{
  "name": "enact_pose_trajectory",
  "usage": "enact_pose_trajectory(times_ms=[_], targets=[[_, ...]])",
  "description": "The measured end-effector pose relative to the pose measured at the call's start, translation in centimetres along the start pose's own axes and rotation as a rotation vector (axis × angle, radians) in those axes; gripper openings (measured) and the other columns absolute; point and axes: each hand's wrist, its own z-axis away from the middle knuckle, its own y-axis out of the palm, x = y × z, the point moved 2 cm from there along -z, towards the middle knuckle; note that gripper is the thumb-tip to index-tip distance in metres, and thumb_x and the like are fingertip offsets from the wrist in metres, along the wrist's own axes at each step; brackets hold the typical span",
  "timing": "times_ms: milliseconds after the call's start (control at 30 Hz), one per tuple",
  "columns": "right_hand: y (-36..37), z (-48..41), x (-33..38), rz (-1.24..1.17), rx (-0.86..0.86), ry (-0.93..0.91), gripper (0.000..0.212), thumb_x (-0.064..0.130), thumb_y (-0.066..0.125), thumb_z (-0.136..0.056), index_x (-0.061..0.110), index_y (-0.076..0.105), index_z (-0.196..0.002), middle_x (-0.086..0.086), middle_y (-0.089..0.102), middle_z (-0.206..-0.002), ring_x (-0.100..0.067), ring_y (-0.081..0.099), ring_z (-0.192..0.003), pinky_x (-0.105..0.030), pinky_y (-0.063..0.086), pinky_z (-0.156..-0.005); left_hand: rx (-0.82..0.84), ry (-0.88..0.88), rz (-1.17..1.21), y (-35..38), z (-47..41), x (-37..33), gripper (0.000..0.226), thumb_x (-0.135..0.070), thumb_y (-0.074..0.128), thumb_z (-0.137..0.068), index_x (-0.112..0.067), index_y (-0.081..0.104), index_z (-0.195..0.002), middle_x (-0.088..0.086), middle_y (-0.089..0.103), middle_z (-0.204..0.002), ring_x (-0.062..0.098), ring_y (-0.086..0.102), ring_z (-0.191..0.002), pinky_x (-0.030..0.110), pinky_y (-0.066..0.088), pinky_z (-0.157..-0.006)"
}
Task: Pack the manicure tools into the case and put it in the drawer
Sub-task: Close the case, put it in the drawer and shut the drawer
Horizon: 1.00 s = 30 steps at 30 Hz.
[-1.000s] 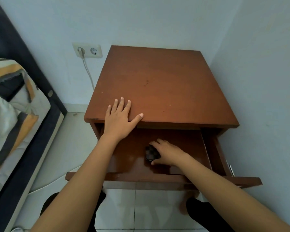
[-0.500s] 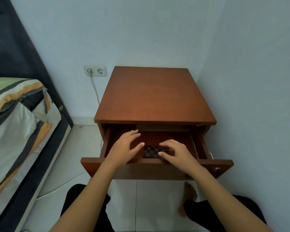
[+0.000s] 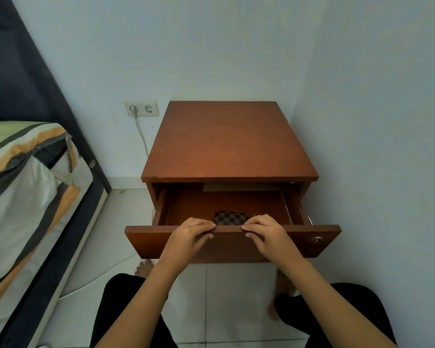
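1. The drawer [image 3: 232, 243] of a brown wooden nightstand [image 3: 230, 146] stands pulled out toward the person, its front panel the nearest part.
2. The case [image 3: 230, 217], dark with a checkered pattern, lies on the drawer floor against the front panel, about midway between the drawer's left and right sides. Only its upper part shows above the panel's top edge.
3. The left hand [image 3: 190, 236] rests on the top edge of the front panel, left of centre. Its fingers [image 3: 203, 228] are curled over that edge with the thumb lower on the panel's outer face, pinching the panel.
4. The right hand [image 3: 264, 233] mirrors it just right of centre, fingers bent over the top edge and gripping the panel the same way. The two hands are near each other but apart, with the case showing in the gap behind them.
5. A small metal lock [image 3: 317, 239] sits near the right end of the front panel.
6. The top of the nightstand is bare wood.
7. On the wall to the left of the nightstand is a double socket [image 3: 141, 108] with a white cable [image 3: 141, 133] plugged into it and hanging down.
8. A bed [image 3: 23, 177] with striped bedding runs along the left side, on a light tiled floor [image 3: 126, 212].
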Motion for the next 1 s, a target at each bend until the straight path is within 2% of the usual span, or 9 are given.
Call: enact_pose_trajectory(times_ms=[100,233,300,400,533,633,767,900,1000], targets=[[0.4,-1.4,-0.9,0.009,-0.035,-0.022,0.02,0.006,0.068,-0.08,0.01,0.071,-0.1,-0.004,0.07,-0.097,-0.016,0.061,-0.094,-0.021,0.051,-0.083,-0.041,0.018,0.016,0.3,-1.6,1.0,0.03,-0.02,0.066,-0.084,-0.018,0.067,-0.114,-0.002,0.067,-0.112,0.002,0.053,-0.104,0.022,0.047,-0.093],[0.8,-4.0,-2.2,0.03,-0.083,-0.006,0.022,0.005,0.068,-0.08,0.009,0.07,-0.101,-0.005,0.069,-0.1,-0.017,0.06,-0.097,-0.024,0.052,-0.086,-0.077,0.027,-0.012,0.8,-4.4,2.2,0.032,-0.019,0.065,-0.085,-0.016,0.065,-0.117,0.0,0.065,-0.116,0.0,0.049,-0.106,0.016,0.042,-0.093],[0.9,-5.5,-2.9,0.057,-0.112,0.007,0.027,0.006,0.068,-0.08,0.007,0.068,-0.107,-0.007,0.067,-0.106,-0.019,0.06,-0.104,-0.026,0.05,-0.091,-0.108,0.059,-0.057,1.0,-5.9,2.5,0.035,-0.015,0.066,-0.084,-0.011,0.063,-0.118,0.005,0.063,-0.122,0.01,0.051,-0.115,0.027,0.044,-0.099],[1.0,-7.5,-4.0,0.08,-0.133,0.042,0.043,0.012,0.069,-0.081,0.008,0.058,-0.122,-0.008,0.061,-0.122,-0.021,0.053,-0.118,-0.031,0.044,-0.102,-0.156,0.086,-0.206,1.3,-8.1,3.5,0.049,-0.019,0.07,-0.081,-0.009,0.055,-0.127,0.009,0.054,-0.136,0.025,0.045,-0.129,0.036,0.033,-0.106],[1.2,-9.8,-5.5,0.146,-0.133,0.049,0.05,0.02,0.069,-0.081,0.008,0.054,-0.127,-0.01,0.056,-0.128,-0.022,0.049,-0.123,-0.03,0.039,-0.104,-0.164,0.059,-0.325,1.1,-10.5,5.1,0.061,-0.035,0.064,-0.085,-0.012,0.044,-0.137,0.009,0.043,-0.145,0.024,0.034,-0.137,0.036,0.021,-0.112],[1.4,-11.1,-6.3,0.206,-0.167,0.026,0.043,0.02,0.07,-0.08,0.009,0.059,-0.12,-0.01,0.062,-0.117,-0.024,0.056,-0.113,-0.035,0.046,-0.097,-0.17,0.021,-0.364,1.2,-11.6,5.8,0.057,-0.038,0.065,-0.083,-0.014,0.048,-0.133,0.009,0.049,-0.139,0.026,0.043,-0.131,0.036,0.03,-0.107],[1.9,-11.9,-6.8,0.24,-0.227,0.029,0.032,0.017,0.071,-0.077,0.012,0.062,-0.108,-0.008,0.063,-0.107,-0.024,0.056,-0.103,-0.033,0.045,-0.087,-0.242,-0.008,-0.366,1.4,-12.2,5.9,0.045,-0.028,0.068,-0.081,-0.014,0.055,-0.122,0.009,0.057,-0.126,0.027,0.052,-0.118,0.037,0.042,-0.097],[2.2,-12.0,-6.7,0.248,-0.208,0.063,0.031,0.014,0.069,-0.078,0.013,0.061,-0.108,-0.008,0.062,-0.108,-0.024,0.053,-0.104,-0.035,0.046,-0.088,-0.2,-0.046,-0.351,1.4,-12.2,5.4,0.046,-0.025,0.066,-0.083,-0.013,0.053,-0.126,0.01,0.054,-0.13,0.028,0.049,-0.122,0.038,0.039,-0.1],[1.7,-11.5,-5.8,0.244,-0.114,0.106,0.037,0.015,0.066,-0.08,0.013,0.057,-0.116,-0.008,0.058,-0.117,-0.026,0.052,-0.112,-0.039,0.048,-0.093,-0.056,-0.08,-0.325,0.7,-11.7,4.7,0.056,-0.035,0.058,-0.089,-0.017,0.04,-0.138,0.006,0.04,-0.145,0.024,0.033,-0.136,0.034,0.024,-0.111]])
